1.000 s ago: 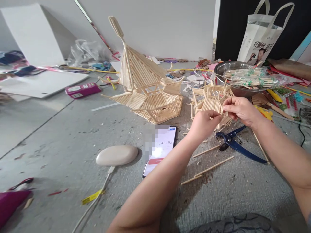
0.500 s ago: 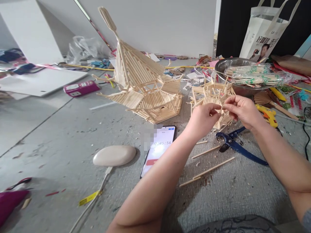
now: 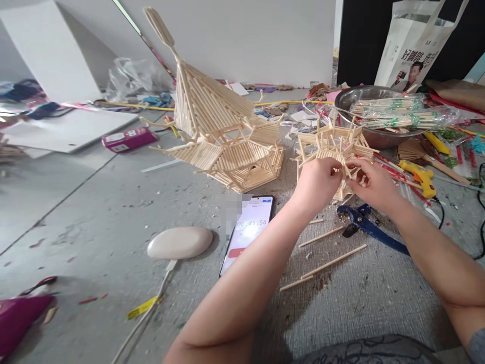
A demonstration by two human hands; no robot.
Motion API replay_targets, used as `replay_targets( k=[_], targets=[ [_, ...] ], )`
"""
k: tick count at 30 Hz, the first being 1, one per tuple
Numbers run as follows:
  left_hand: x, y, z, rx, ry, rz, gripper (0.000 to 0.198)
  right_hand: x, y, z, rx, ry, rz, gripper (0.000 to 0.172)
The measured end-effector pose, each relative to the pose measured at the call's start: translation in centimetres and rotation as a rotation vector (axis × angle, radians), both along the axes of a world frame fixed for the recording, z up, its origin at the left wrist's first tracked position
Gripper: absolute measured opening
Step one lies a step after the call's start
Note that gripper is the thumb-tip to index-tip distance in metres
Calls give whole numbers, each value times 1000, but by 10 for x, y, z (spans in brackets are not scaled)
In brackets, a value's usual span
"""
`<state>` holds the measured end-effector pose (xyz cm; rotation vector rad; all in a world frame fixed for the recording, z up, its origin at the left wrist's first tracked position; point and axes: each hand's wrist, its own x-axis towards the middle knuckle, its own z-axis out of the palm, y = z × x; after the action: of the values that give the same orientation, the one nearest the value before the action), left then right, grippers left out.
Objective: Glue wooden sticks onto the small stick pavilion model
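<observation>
A small framework of pale wooden sticks (image 3: 329, 139) stands on the floor in front of me, its thin ends pointing up and outward. Against its near side, my left hand (image 3: 320, 182) is closed, thumb and fingers pinched; what they grip is hidden. My right hand (image 3: 373, 183) faces it from the right and pinches a short wooden stick (image 3: 347, 172) at the front of the framework. Below my hands lie several loose sticks (image 3: 333, 262) and a blue-handled cutter (image 3: 379, 235), partly under my right forearm.
A larger stick model (image 3: 215, 106) with a tall pointed roof stands to the left. Near my left forearm are a phone (image 3: 250, 217) and a white oval device (image 3: 180, 242) with a cable. A metal bowl (image 3: 343, 103) of wrapped sticks and a yellow glue gun (image 3: 420, 177) are on the right.
My right hand has moved slightly down and closer to the framework, and the left hand has shifted a little with it. The camera view has turned slightly.
</observation>
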<state>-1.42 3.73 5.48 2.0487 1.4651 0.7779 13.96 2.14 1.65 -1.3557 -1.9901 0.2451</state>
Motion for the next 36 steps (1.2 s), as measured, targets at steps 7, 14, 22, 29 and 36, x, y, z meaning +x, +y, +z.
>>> replay_targets(
  k=[7, 14, 22, 29, 36],
  targets=[
    [2, 2, 1, -38, -40, 4, 20, -3, 1, -12, 51, 27, -32, 35],
    [5, 0, -3, -53, -127, 34, 19, -11, -3, -18, 203, -28, -124, 32],
    [6, 0, -11, -10, -144, 59, 22, -15, -8, -16, 506, -150, -167, 19],
    [6, 2, -16, -56, -214, 64, 17, -16, -10, -11, 708, -271, -133, 9],
    [5, 2, -16, -80, -254, 55, 12, -16, -12, -10, 654, -320, -128, 17]
  ],
)
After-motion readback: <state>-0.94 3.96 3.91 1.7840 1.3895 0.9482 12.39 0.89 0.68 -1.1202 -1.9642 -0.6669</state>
